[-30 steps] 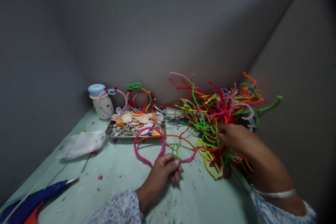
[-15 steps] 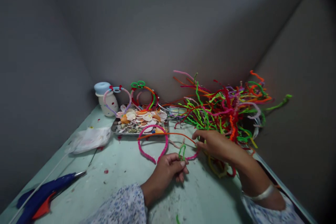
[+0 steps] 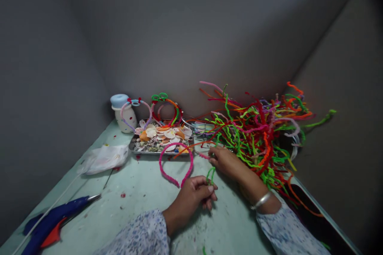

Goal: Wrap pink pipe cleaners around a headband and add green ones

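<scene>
The left hand (image 3: 194, 196) is resting on the pale green bench (image 3: 140, 199), and its grip is pinching shut on a short green fuzzy pipe cleaner (image 3: 210, 174) that is sticking up in a small loop just above the fingers. Right beside that loop, on its far side, the right hand (image 3: 225, 160) is reaching in with its fingers closing on a thin pink fuzzy pipe cleaner (image 3: 204, 155); the hand is hiding most of that piece, so how firmly it is holding is hard to see. Left of the green loop, a pink fuzzy curved headband (image 3: 175, 165) is lying flat on the bench. Behind the headband, a flat metal tray of seashells (image 3: 161, 140) is sitting. To the right of the green loop, a big messy pile of bright pipe cleaners (image 3: 260, 131) is spreading out. Far to the left of the loop, a blue glue gun (image 3: 56, 220) is lying near the bench edge. The green piece looks very light, soft and bendy, so it will likely fold wherever it is pressed; holding it low, near the pinched end, seems the best place.
</scene>
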{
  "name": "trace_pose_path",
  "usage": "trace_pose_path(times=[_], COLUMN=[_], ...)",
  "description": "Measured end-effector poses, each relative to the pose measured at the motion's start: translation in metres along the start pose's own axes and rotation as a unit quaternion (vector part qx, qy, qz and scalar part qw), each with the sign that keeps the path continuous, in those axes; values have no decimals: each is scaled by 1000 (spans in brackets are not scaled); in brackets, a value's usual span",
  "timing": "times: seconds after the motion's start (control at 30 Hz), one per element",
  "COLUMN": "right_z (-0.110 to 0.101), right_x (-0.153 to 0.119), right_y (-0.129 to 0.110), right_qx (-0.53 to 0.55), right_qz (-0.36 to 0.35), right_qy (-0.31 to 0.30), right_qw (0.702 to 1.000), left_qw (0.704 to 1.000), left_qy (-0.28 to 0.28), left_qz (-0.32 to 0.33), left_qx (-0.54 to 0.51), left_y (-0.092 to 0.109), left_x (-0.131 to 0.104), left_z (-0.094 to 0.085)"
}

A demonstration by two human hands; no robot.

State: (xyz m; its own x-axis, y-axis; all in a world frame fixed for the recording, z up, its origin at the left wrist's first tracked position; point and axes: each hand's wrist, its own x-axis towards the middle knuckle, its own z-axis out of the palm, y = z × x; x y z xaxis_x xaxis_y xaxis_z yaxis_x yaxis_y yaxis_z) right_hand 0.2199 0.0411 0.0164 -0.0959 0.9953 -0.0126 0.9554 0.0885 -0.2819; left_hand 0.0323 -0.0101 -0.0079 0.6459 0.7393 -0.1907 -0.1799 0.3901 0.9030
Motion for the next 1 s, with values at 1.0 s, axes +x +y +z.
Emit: trace_pose_path(times=[1.0], right_z=[-53], right_x=[-35], right_y=[-30], right_qx=[303], right_qz=[-77], right_qy=[-153], right_qw=[938], left_qw=[996], left_qy=[19], left_qz=[-2], left_qx=[-82], left_y=[-1], left_x=[4], left_z=[-2])
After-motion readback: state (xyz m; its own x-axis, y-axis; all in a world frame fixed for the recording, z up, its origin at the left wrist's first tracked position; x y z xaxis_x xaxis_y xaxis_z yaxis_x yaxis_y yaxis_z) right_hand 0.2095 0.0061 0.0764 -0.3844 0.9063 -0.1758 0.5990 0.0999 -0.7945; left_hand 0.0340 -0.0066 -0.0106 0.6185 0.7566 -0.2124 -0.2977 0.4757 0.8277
